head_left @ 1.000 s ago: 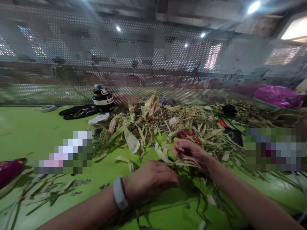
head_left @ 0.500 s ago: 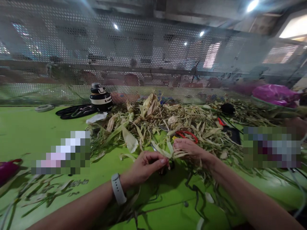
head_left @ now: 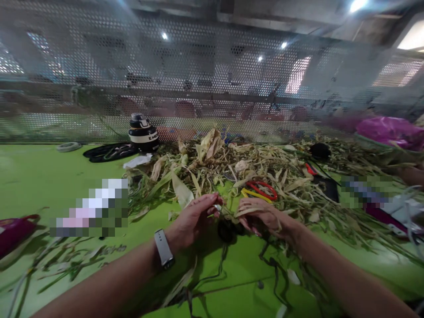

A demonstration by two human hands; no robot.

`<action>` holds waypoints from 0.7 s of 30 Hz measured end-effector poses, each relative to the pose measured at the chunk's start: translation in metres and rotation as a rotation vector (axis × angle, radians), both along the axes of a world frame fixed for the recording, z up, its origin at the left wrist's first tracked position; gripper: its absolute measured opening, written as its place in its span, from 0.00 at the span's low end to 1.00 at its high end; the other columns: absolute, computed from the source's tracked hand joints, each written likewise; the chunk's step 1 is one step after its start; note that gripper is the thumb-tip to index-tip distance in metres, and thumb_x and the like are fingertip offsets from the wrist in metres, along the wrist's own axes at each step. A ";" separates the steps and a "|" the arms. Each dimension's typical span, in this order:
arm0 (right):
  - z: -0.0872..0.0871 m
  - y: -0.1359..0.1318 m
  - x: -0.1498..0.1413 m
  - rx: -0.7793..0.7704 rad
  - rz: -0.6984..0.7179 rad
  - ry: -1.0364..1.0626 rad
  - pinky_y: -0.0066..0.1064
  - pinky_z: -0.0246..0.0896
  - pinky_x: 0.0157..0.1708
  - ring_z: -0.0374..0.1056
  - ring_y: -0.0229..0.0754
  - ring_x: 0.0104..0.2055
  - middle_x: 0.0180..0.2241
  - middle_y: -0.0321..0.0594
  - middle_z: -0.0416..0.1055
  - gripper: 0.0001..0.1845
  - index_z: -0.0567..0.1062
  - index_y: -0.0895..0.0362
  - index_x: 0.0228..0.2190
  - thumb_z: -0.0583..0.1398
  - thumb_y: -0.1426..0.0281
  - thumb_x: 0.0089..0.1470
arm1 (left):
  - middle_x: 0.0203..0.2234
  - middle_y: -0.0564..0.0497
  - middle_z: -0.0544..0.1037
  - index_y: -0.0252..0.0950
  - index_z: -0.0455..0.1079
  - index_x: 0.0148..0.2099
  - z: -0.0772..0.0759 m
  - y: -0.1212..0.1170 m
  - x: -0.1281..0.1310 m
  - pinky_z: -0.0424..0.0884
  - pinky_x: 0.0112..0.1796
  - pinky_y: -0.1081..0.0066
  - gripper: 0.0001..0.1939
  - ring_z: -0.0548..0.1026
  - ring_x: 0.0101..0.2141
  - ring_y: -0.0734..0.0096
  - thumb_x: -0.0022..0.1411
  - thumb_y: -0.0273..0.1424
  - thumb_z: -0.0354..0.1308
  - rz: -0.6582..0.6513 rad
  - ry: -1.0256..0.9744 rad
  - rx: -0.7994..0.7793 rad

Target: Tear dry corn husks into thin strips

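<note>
My left hand (head_left: 195,218), with a grey-banded watch on its wrist, has its thumb and fingers pinched together at the end of a thin corn husk strip (head_left: 228,213). The fingertips are partly hidden. Facing it, my right hand (head_left: 263,214) is closed around dry corn husk strips, and some loose ends trail over the fingers. A dark round-looped object (head_left: 226,230) lies on the table just under the hands; I cannot make out what it is. Red and yellow handles (head_left: 263,190), like those of scissors, lie just beyond my right hand.
A heap of dry corn husks (head_left: 212,163) spreads behind the hands on the green table (head_left: 82,170). A black bottle (head_left: 143,134) stands at the back left. At the right are a pink plastic bag (head_left: 391,130) and part of another person's arm (head_left: 412,174).
My left hand has drawn back from the right hand and turned, its fingertips now pointing upward. My right hand has rolled slightly downward, still with the husk strips. The view has shifted a little left.
</note>
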State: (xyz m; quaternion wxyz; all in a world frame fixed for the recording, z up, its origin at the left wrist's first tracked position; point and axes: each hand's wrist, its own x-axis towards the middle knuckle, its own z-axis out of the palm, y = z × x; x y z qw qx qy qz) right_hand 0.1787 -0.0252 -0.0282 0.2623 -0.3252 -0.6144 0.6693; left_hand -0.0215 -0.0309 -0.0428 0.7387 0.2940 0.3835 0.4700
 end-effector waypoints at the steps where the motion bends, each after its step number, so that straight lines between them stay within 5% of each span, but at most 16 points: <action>1: -0.002 0.000 -0.001 0.001 -0.012 0.008 0.23 0.51 0.14 0.57 0.30 0.15 0.20 0.33 0.66 0.10 0.68 0.58 0.24 0.56 0.64 0.51 | 0.29 0.52 0.77 0.35 0.73 0.30 0.000 0.000 0.001 0.65 0.22 0.81 0.05 0.69 0.22 0.80 0.49 0.31 0.63 0.011 -0.010 -0.015; 8: -0.010 0.007 -0.003 -0.004 -0.308 0.090 0.21 0.50 0.13 0.56 0.29 0.14 0.16 0.31 0.63 0.09 0.70 0.59 0.24 0.61 0.65 0.45 | 0.23 0.55 0.74 0.33 0.71 0.28 0.004 0.000 0.000 0.63 0.21 0.83 0.05 0.69 0.22 0.82 0.46 0.28 0.64 0.046 -0.001 0.013; 13: -0.012 0.005 -0.005 -0.088 -0.246 0.162 0.21 0.50 0.10 0.55 0.30 0.11 0.15 0.28 0.62 0.10 0.65 0.57 0.25 0.60 0.64 0.46 | 0.16 0.56 0.69 0.33 0.69 0.27 0.006 0.003 -0.004 0.61 0.20 0.80 0.08 0.63 0.16 0.83 0.51 0.34 0.59 -0.111 -0.187 0.061; 17: -0.014 0.004 -0.011 0.009 -0.254 0.017 0.22 0.56 0.12 0.58 0.31 0.12 0.13 0.26 0.61 0.12 0.64 0.57 0.26 0.57 0.61 0.50 | 0.08 0.60 0.60 0.32 0.69 0.34 -0.001 0.005 -0.002 0.44 0.12 0.81 0.13 0.50 0.09 0.85 0.56 0.38 0.55 -0.179 0.032 0.123; 21: -0.012 0.003 -0.015 0.171 -0.327 -0.149 0.20 0.52 0.11 0.58 0.30 0.11 0.13 0.25 0.59 0.13 0.63 0.57 0.27 0.54 0.59 0.51 | 0.05 0.61 0.58 0.33 0.67 0.29 -0.006 0.005 0.001 0.37 0.12 0.78 0.11 0.46 0.08 0.85 0.55 0.37 0.55 -0.167 0.212 0.132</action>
